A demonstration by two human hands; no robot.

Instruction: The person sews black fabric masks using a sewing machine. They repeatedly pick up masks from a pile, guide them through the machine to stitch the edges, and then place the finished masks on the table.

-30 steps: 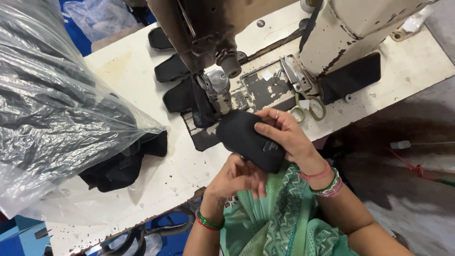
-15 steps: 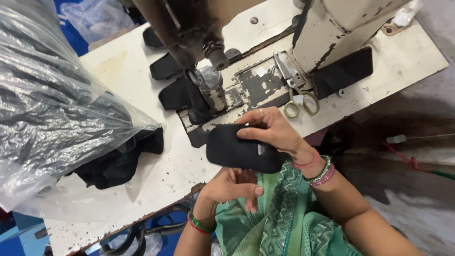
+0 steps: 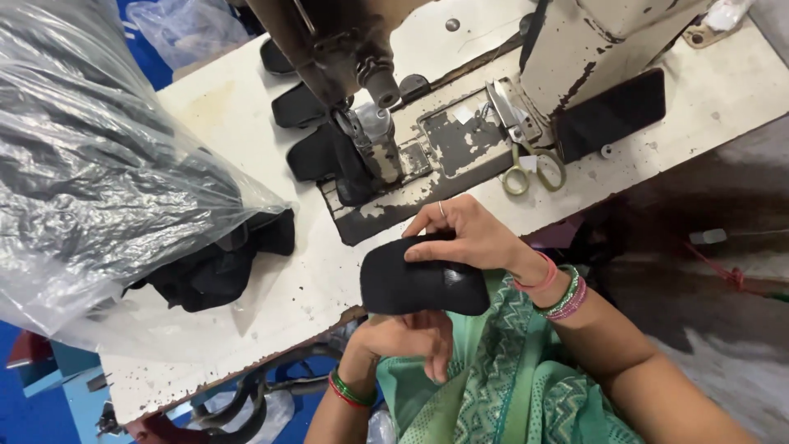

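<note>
We see the right hand (image 3: 468,238) gripping a black padded fabric piece (image 3: 423,284) at the tabletop (image 3: 246,123) edge (just before the sewing machine (image 3: 370,123)), the left hand (image 3: 411,337) curled beneath it; scissors (image 3: 532,168) lie nearby.

Single head-worn camera looking steeply down, sitting close over the person's hands at the near edge of the table (image 3: 246,107), facing forward across it toward the sewing machine (image 3: 370,99), plastic bag (image 3: 99,181) filling the left side
</note>
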